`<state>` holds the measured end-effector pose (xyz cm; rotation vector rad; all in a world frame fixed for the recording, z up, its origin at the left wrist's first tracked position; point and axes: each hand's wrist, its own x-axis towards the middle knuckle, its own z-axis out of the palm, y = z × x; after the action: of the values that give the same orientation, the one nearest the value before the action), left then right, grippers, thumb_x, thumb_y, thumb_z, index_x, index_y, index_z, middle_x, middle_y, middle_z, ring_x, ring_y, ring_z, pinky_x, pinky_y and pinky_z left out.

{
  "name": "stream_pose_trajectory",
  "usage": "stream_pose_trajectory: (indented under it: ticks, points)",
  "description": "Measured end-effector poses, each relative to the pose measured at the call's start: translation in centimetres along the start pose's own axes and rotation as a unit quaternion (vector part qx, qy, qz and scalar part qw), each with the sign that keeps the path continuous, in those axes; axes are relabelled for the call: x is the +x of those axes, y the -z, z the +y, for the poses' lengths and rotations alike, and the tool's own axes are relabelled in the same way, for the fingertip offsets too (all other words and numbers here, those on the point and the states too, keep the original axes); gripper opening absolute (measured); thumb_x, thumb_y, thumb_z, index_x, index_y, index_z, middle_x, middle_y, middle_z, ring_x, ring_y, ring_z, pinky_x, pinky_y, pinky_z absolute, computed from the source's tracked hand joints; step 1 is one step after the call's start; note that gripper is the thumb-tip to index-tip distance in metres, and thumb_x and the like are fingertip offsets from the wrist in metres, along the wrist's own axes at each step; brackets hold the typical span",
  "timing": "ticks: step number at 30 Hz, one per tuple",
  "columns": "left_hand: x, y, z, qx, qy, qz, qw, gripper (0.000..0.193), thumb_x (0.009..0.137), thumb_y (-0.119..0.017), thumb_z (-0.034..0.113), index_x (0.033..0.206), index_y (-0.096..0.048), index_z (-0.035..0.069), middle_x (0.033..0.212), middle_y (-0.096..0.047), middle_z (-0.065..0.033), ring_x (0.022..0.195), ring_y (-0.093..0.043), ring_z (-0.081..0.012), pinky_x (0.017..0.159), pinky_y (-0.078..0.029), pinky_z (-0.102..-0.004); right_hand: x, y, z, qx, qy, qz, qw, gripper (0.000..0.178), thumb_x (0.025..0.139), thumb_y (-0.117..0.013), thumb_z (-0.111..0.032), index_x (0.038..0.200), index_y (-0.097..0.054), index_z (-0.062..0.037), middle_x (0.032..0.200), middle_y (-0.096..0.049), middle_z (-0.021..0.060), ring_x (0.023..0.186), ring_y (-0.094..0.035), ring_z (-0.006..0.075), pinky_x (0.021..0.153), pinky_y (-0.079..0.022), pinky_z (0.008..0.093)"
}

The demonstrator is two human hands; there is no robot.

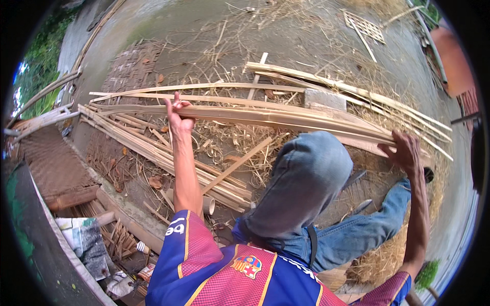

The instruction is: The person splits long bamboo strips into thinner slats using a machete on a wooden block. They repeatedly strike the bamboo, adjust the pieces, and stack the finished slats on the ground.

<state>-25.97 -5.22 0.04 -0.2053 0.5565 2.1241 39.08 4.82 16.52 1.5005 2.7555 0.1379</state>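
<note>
One block [325,99] is lying flat. One left hand [179,118] and one right hand [407,153] are holding one bundle of strips [245,116] in front of the block. One pile of slats [153,153] is spreading left of it; one group of sticks [352,89] is running behind and right, overlapping beyond counting. One lattice [365,26] is lying farther behind it.

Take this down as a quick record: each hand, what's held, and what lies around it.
left hand: holding long strips, left of their middle
right hand: holding the same strips near their right end
lower left: strip pile, fanned out lengthwise
beyond held strips: pale grey block
scattered below: curly shavings
</note>
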Motion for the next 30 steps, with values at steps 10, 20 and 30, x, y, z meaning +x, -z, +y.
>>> stream_pose_trajectory:
  ticks: [10, 20, 30]
  points:
    - [-1.6, 3.0, -5.6, 0.075, 0.037, 0.129, 0.988, 0.030, 0.088, -0.073, 0.040, 0.085, -0.065, 0.011, 0.048, -0.037, 0.0062, 0.043, -0.034, -0.0072, 0.046, -0.035, -0.0213, -1.1, -6.6, 3.6, 0.206, -0.100, -0.147, 0.962, 0.052, 0.088, -0.069, -0.056, 0.090, -0.065, -0.0041, 0.112, -0.060, 0.0161, 0.112, -0.058, 0.0334, 0.097, -0.044, 0.0446]
    - [-5.1, 19.7, -6.1, 0.357, 0.110, 0.216, 0.902, 0.030, 0.098, -0.064, 0.037, 0.101, -0.067, 0.008, 0.062, -0.057, 0.0001, 0.056, -0.055, -0.0098, 0.056, -0.047, -0.0254, -2.9, -8.5, 4.3, 0.581, -0.275, 0.260, 0.721, 0.030, 0.102, -0.059, -0.032, 0.110, -0.072, -0.0059, 0.090, -0.073, 0.0080, 0.081, -0.070, 0.0157, 0.073, -0.060, 0.0315]
    - [-10.3, 18.1, -13.6, 0.529, 0.210, 0.177, 0.803, 0.032, 0.100, -0.062, 0.037, 0.107, -0.066, 0.007, 0.068, -0.062, -0.0025, 0.062, -0.059, -0.0117, 0.061, -0.050, -0.0272, -24.9, -12.1, 8.4, 0.474, -0.528, 0.621, 0.332, 0.009, 0.103, -0.049, -0.014, 0.100, -0.053, -0.0068, 0.077, -0.053, 0.0016, 0.062, -0.050, 0.0096, 0.051, -0.048, 0.0266]
